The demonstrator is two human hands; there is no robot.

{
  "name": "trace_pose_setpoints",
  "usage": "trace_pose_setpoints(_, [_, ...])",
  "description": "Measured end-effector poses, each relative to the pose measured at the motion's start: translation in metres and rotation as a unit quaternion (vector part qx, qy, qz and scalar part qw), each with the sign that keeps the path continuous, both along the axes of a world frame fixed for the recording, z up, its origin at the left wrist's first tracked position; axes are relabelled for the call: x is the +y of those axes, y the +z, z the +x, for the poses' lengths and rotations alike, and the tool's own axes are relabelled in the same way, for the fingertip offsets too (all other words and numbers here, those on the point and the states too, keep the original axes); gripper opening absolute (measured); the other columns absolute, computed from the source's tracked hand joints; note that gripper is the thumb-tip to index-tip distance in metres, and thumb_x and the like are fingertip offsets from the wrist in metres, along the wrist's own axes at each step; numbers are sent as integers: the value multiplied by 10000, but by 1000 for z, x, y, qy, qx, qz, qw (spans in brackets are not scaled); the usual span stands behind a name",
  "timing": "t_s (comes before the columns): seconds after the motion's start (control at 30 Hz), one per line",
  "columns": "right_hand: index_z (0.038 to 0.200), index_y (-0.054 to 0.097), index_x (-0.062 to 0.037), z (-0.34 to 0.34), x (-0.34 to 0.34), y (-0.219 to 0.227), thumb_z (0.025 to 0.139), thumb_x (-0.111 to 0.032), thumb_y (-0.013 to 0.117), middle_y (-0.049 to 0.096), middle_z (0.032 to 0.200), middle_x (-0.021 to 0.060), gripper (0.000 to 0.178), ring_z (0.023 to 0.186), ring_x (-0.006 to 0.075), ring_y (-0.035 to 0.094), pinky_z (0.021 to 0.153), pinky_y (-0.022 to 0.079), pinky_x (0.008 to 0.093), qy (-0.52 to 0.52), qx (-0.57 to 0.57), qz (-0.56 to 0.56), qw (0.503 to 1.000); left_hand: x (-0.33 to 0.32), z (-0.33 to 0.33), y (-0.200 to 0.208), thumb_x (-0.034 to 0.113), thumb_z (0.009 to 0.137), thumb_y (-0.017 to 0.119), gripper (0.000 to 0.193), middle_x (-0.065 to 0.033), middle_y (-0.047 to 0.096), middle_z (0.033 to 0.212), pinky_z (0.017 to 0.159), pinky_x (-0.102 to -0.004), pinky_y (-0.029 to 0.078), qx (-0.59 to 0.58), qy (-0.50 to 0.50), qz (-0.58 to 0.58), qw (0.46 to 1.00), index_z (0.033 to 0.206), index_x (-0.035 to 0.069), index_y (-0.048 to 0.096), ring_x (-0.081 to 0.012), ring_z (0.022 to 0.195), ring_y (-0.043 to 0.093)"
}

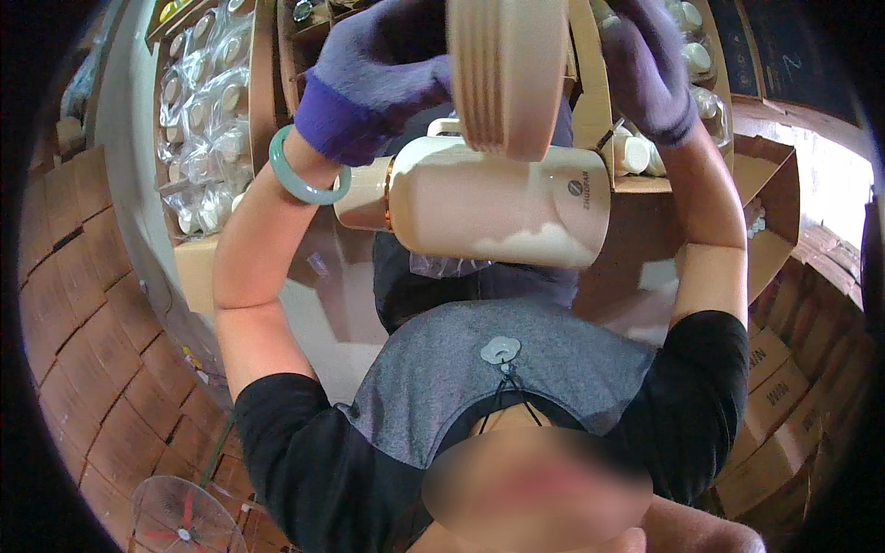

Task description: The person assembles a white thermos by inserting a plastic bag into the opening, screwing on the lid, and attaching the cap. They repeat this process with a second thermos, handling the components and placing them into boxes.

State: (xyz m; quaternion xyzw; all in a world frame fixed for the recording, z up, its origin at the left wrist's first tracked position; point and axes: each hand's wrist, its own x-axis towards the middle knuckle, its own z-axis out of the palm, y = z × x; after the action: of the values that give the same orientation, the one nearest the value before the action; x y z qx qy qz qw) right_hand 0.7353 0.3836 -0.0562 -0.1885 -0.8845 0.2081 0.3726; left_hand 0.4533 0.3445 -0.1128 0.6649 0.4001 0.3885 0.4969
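Note:
A cream ribbed cylinder [507,78], with ridges like screw threads at one side, is raised close in front of me at the top middle. My left hand [369,78], in a purple-grey glove, reaches behind it and appears to grip it; the fingertips are hidden. My right hand [650,78], gloved the same way, is raised at the upper right beside a cardboard flap. Its fingers run past the upper edge, so its hold is unclear. Beneath the cylinder a cream vacuum jug [498,207] with a copper-coloured ring lies on its side across my lap.
At the left stands a carton [263,92] of plastic-wrapped, pale-capped items [198,115]. Another open carton [636,184] with pale-capped items is at the right. Stacked brown boxes [101,313] line the left side. A round wire-guarded fan [184,530] stands at the lower left.

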Motion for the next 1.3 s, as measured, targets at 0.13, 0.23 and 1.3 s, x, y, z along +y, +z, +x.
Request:
trace_pose_setpoints(0.13, [1204, 639, 23, 2, -6, -59, 912, -305, 585, 687, 1064, 164, 443, 983, 278, 664, 879, 512, 356, 15, 43, -242, 969, 19, -37, -20, 126, 881, 700, 460, -107, 619, 1274, 963, -351, 508, 190, 90, 192, 959, 1317, 73, 563, -230, 1163, 605])
trace_pose_setpoints(0.23, [1206, 645, -46, -6, -16, -21, 880, -314, 661, 673, 1070, 145, 423, 1001, 354, 636, 928, 494, 392, 200, 33, -127, 971, 21, -25, -18, 344, 929, 621, 355, -98, 657, 1021, 723, -329, 545, 47, 117, 96, 987, 1139, 58, 627, -195, 869, 657])
trace_pose_setpoints(1.3, [1491, 323, -56, -4, 11, -61, 709, -239, 878, 472, 1440, 137, 976, 1293, 222, 491, 1076, 432, 379, -41, 106, -432, 895, 27, 42, 36, 69, 867, 637, 518, -215, 568, 1301, 937, -386, 496, 197, -23, 511, 836, 1367, 7, 515, -335, 1101, 614])
